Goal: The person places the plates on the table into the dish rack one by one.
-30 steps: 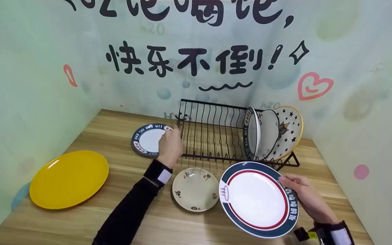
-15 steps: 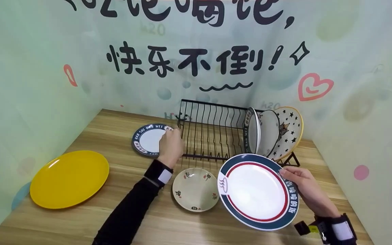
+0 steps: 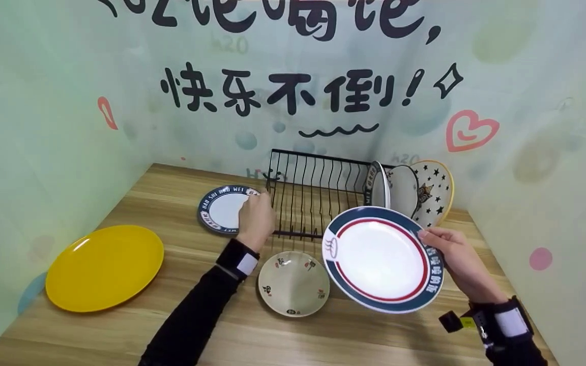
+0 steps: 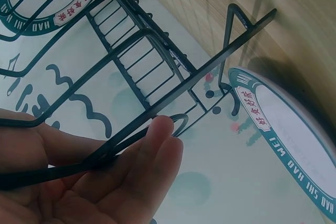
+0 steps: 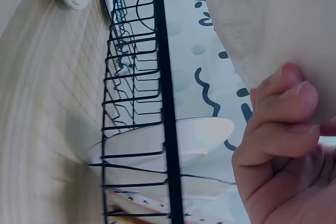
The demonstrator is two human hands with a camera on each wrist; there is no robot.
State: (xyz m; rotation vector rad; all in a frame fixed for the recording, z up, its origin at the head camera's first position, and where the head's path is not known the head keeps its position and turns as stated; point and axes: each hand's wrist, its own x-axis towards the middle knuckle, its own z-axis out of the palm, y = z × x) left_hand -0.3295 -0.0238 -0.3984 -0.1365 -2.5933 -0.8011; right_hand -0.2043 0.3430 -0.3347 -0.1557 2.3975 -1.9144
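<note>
Red-ringed plate (image 3: 382,259), blue rim: one, raised off the desk (image 3: 211,330), face tilted toward the head camera, before the right part of the rack. Right hand (image 3: 458,254): grip closed on the plate's right edge, thumb on the face, fingers behind. Left hand (image 3: 256,216): grip curled round a wire at the left end of the rack. Rack (image 3: 318,157): black wire; at its right end, standing on edge, a dark-rimmed plate (image 3: 387,188), a pale plate (image 3: 403,188) and a star-patterned plate (image 3: 434,190) with yellow edge. Small blue-lettered plate (image 3: 221,211): on the desk, left of the rack, partly hidden by the left hand. Beige plate (image 3: 294,284): on the desk, before the rack. Yellow plate (image 3: 105,269): oval in outline, on the desk, far left.
</note>
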